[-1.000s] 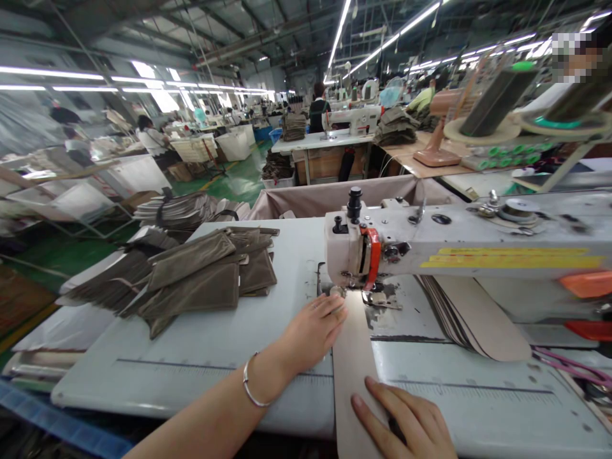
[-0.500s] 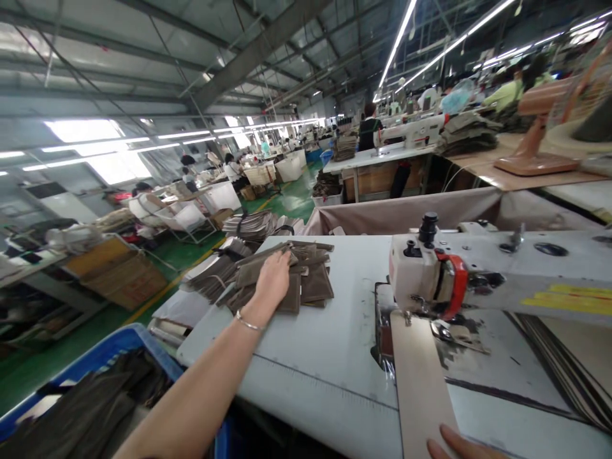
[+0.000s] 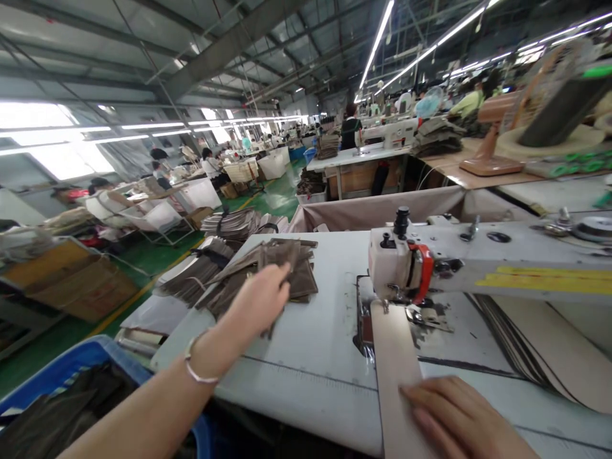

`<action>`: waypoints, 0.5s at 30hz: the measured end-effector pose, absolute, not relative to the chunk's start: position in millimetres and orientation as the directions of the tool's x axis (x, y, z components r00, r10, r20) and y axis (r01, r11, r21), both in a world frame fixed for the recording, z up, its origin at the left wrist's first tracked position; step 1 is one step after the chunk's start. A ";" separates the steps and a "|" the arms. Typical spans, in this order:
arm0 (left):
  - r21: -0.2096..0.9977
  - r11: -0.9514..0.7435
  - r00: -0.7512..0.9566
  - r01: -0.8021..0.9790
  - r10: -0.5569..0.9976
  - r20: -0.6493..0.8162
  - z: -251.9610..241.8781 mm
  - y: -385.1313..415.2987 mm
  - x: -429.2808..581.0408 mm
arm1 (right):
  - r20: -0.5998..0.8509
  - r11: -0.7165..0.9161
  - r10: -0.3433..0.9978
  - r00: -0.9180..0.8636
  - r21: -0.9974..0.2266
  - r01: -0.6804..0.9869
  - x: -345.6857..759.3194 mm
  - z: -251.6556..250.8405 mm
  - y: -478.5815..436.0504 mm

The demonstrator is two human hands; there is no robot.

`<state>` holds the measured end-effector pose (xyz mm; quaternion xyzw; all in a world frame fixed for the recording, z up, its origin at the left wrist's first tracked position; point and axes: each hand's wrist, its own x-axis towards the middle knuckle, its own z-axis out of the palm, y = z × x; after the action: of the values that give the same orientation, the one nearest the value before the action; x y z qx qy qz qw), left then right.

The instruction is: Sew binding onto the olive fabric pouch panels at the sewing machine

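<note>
My left hand is closed at the pile of brown fabric pieces on the left of the sewing table. A dark edge of a fabric piece shows beneath its curled fingers. At the lower right, my right hand has its fingers closed against the right edge of a long beige strip. The strip's far end lies under the head of a white sewing machine. The right thumb is partly hidden.
Bundled fabric stacks lie beyond the table's left edge. A blue crate with dark fabric stands at the lower left. Dark-edged beige panels lie beneath the machine arm. A brown fan stands at the back right.
My left hand has drawn back toward me from the top of the pile, its fingers now curled. My right hand has come further into view along the strip. The camera has turned slightly right.
</note>
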<state>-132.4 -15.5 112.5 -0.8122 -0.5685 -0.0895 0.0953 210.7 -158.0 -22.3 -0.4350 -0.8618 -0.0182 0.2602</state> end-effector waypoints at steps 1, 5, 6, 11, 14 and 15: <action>0.047 -0.453 0.441 0.890 0.883 0.159 100.2 -28.3 -112.8 | 0.445 0.608 0.753 -0.485 -0.186 0.772 210.4 -15.4 -145.2; 0.219 -0.642 0.646 0.735 0.761 0.061 45.5 -52.9 -56.7 | 0.398 0.561 0.781 -0.481 -0.111 0.820 205.8 -12.5 -97.5; 0.177 -0.639 0.628 0.749 0.769 0.120 35.5 -50.8 -50.5 | 0.394 0.557 0.784 -0.480 -0.105 0.824 204.7 -15.4 -90.0; 0.026 -0.492 0.468 0.870 0.841 0.273 17.5 -23.4 -50.3 | 0.394 0.540 0.795 -0.460 -0.116 0.834 202.2 -24.6 -83.2; 0.088 -0.458 0.430 0.885 0.874 0.227 20.5 -16.4 -55.3 | 0.400 0.534 0.799 -0.449 -0.127 0.836 201.6 -23.8 -87.1; 0.147 -0.474 0.441 0.868 0.873 0.206 22.3 -16.1 -55.3 | 0.402 0.531 0.800 -0.445 -0.132 0.837 201.2 -23.2 -87.8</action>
<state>-55.3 -16.1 22.3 -0.8489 -0.5129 -0.1272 -0.0095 201.2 -87.8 -23.2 -0.4822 -0.8489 -0.0431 0.2124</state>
